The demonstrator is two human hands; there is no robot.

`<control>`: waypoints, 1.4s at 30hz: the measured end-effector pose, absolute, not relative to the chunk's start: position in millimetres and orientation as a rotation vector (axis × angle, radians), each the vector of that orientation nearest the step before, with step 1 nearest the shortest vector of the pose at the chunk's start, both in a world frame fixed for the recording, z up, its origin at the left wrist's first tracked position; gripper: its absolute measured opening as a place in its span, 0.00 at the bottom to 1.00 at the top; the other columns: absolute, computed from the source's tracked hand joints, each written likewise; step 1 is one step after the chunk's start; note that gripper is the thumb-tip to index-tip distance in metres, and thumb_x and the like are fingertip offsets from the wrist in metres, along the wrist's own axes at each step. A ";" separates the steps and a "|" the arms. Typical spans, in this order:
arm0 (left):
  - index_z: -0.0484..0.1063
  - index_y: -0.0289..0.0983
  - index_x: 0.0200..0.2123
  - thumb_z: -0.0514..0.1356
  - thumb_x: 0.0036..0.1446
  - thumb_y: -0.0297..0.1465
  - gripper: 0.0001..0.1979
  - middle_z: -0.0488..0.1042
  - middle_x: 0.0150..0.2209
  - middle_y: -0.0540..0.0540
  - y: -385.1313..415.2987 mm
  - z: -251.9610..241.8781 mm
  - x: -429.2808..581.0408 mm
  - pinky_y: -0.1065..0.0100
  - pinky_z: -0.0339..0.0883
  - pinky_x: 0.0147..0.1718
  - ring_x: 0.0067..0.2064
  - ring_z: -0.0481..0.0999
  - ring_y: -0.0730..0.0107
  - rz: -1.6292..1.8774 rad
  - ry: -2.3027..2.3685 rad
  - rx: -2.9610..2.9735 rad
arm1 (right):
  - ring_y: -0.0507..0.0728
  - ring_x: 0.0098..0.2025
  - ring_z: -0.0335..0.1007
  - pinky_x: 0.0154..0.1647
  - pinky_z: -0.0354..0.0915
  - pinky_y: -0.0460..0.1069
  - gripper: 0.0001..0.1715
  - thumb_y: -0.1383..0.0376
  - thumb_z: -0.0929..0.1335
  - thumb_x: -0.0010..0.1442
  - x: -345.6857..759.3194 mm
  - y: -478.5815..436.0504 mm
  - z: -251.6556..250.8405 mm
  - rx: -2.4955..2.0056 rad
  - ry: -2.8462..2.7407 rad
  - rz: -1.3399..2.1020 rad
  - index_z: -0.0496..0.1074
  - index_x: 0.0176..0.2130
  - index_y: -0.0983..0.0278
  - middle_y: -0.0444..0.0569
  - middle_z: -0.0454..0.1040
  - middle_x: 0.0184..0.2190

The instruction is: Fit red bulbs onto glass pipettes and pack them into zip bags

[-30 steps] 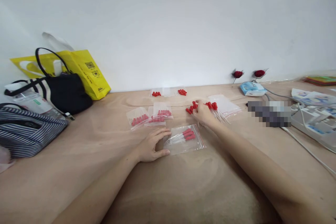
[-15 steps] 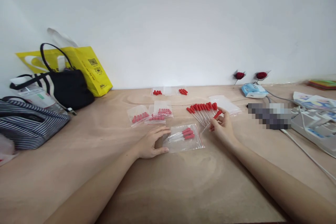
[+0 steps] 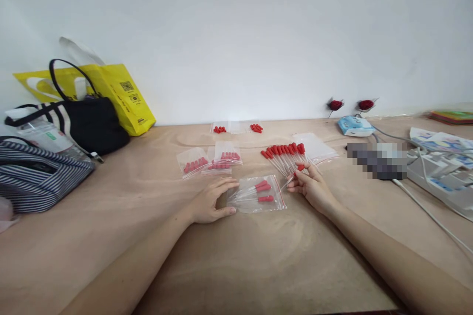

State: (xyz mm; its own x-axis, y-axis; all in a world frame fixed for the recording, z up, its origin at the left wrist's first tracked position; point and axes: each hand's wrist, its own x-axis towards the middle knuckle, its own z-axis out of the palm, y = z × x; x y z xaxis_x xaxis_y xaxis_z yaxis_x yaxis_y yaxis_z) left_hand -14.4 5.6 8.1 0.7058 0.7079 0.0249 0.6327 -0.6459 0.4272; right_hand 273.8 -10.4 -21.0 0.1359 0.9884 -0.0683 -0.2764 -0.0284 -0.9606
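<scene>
A clear zip bag (image 3: 254,206) lies flat on the table with several red-bulbed glass droppers inside, its zip edge to the right. My left hand (image 3: 212,203) rests at the bag's left end, fingers stretched and thumb apart, touching it. Between the thumb and fingers of my right hand (image 3: 312,187) is a dropper (image 3: 300,168), its bulb up and its glass tip slanting down-left near the bag's zip edge. Just beyond that hand, a fanned row of loose droppers (image 3: 284,150) lies on the table, bulbs pointing away from me.
Filled zip bags (image 3: 195,162) lie beyond my left hand, with more red bulbs (image 3: 219,129) by the wall. A flat clear bag (image 3: 318,145) lies behind the dropper row. Handbags and a yellow bag (image 3: 129,98) stand left; a power strip (image 3: 428,177) and cables lie right.
My right hand has moved slightly nearer and lower with its dropper, closer to the bag's zip edge. The droppers inside the bag have spread apart. My left hand stays at the bag.
</scene>
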 end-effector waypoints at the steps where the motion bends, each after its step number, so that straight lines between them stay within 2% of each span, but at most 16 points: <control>1: 0.56 0.39 0.56 0.56 0.52 0.43 0.29 0.56 0.59 0.44 5.7 8.1 -14.6 0.55 0.50 0.57 0.60 0.52 0.58 0.264 1.040 2.524 | 0.50 0.20 0.68 0.21 0.66 0.45 0.26 0.57 0.69 0.44 275.5 -10.8 -20.8 -1.101 -0.879 1.268 0.55 0.40 0.59 0.40 0.70 0.22; 10: 0.56 0.39 0.56 0.56 0.51 0.43 0.30 0.56 0.59 0.44 6.1 7.9 -14.5 0.55 0.50 0.57 0.60 0.52 0.57 0.267 1.042 2.526 | 0.49 0.20 0.67 0.21 0.66 0.46 0.24 0.56 0.68 0.45 269.0 -14.8 -19.0 -1.147 -0.942 1.253 0.54 0.38 0.59 0.39 0.70 0.22; 14: 0.56 0.39 0.56 0.56 0.51 0.43 0.30 0.56 0.58 0.44 6.1 7.9 -15.0 0.55 0.50 0.57 0.60 0.52 0.58 0.269 1.037 2.531 | 0.50 0.19 0.66 0.19 0.64 0.45 0.22 0.56 0.67 0.47 273.4 -11.8 -20.3 -1.202 -0.942 1.059 0.55 0.39 0.59 0.37 0.68 0.20; 18: 0.55 0.40 0.56 0.55 0.52 0.43 0.30 0.56 0.58 0.44 6.9 7.3 -15.3 0.55 0.50 0.57 0.60 0.52 0.58 0.273 1.022 2.537 | 0.51 0.20 0.67 0.22 0.66 0.47 0.24 0.55 0.67 0.47 274.8 -8.9 -22.3 -1.143 -0.906 0.940 0.54 0.40 0.59 0.37 0.68 0.20; 23: 0.55 0.39 0.56 0.55 0.52 0.44 0.30 0.56 0.59 0.44 6.8 7.7 -14.7 0.55 0.50 0.57 0.60 0.52 0.58 0.256 1.039 2.525 | 0.52 0.23 0.70 0.26 0.67 0.50 0.26 0.52 0.68 0.45 264.6 -13.0 -22.4 -1.084 -0.874 1.134 0.56 0.39 0.60 0.39 0.70 0.22; 27: 0.56 0.39 0.56 0.56 0.52 0.43 0.30 0.56 0.58 0.44 6.3 8.2 -14.5 0.55 0.50 0.57 0.60 0.52 0.58 0.266 1.033 2.523 | 0.50 0.24 0.68 0.28 0.66 0.48 0.23 0.49 0.67 0.46 262.1 -15.6 -24.4 -1.138 -0.990 1.216 0.63 0.34 0.64 0.42 0.69 0.22; 32: 0.56 0.40 0.55 0.56 0.52 0.43 0.29 0.56 0.59 0.44 7.1 7.0 -15.3 0.55 0.50 0.57 0.60 0.52 0.58 0.274 1.026 2.534 | 0.49 0.24 0.66 0.26 0.64 0.46 0.21 0.55 0.72 0.40 264.4 -17.2 -27.0 -1.186 -1.212 1.230 0.67 0.31 0.65 0.42 0.69 0.23; 38: 0.55 0.40 0.56 0.55 0.52 0.44 0.30 0.55 0.59 0.44 8.1 5.9 -15.6 0.54 0.50 0.57 0.60 0.52 0.57 0.271 1.015 2.536 | 0.50 0.30 0.70 0.36 0.67 0.48 0.19 0.60 0.73 0.40 267.0 -19.1 -22.4 -1.131 -1.143 1.415 0.66 0.32 0.64 0.42 0.72 0.27; 40: 0.55 0.41 0.56 0.55 0.52 0.44 0.30 0.55 0.59 0.44 8.0 6.2 -15.4 0.54 0.50 0.56 0.60 0.52 0.57 0.270 1.015 2.538 | 0.50 0.28 0.70 0.32 0.68 0.48 0.20 0.59 0.73 0.39 266.0 -19.3 -21.8 -1.122 -1.118 1.404 0.65 0.32 0.63 0.41 0.71 0.25; 42: 0.56 0.41 0.56 0.56 0.52 0.44 0.29 0.56 0.59 0.44 7.7 6.7 -15.0 0.54 0.51 0.56 0.60 0.52 0.57 0.271 1.014 2.538 | 0.49 0.22 0.68 0.24 0.67 0.46 0.19 0.58 0.73 0.39 264.3 -19.4 -22.3 -1.161 -1.153 1.374 0.65 0.29 0.64 0.40 0.70 0.20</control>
